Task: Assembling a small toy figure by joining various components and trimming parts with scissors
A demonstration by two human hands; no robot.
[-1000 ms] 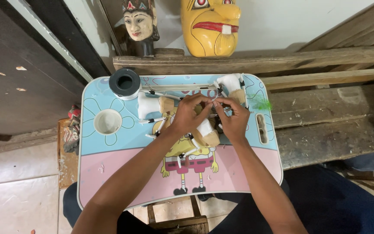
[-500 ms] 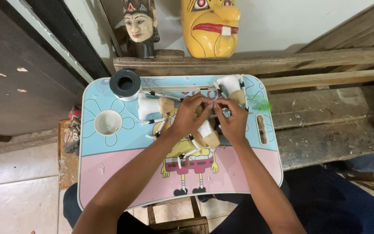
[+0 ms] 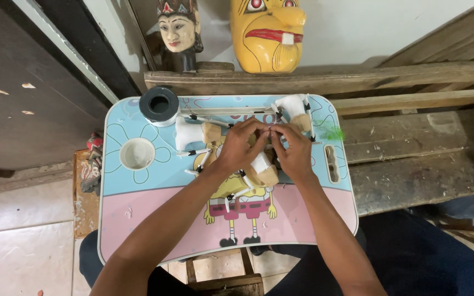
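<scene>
My left hand and my right hand meet over the middle of a small lap table printed with a cartoon figure. The fingertips of both pinch something tiny between them; I cannot make out what it is. Wooden puppet parts painted white lie around the hands: one piece to the left, one at the far right, and one under my right wrist. Thin white sticks with black tips lie scattered near them.
A black roll of tape sits at the table's far left corner, beside a round cup recess. Behind stand a carved painted head and a yellow mask on a wooden bench. Green fluff lies at the right edge.
</scene>
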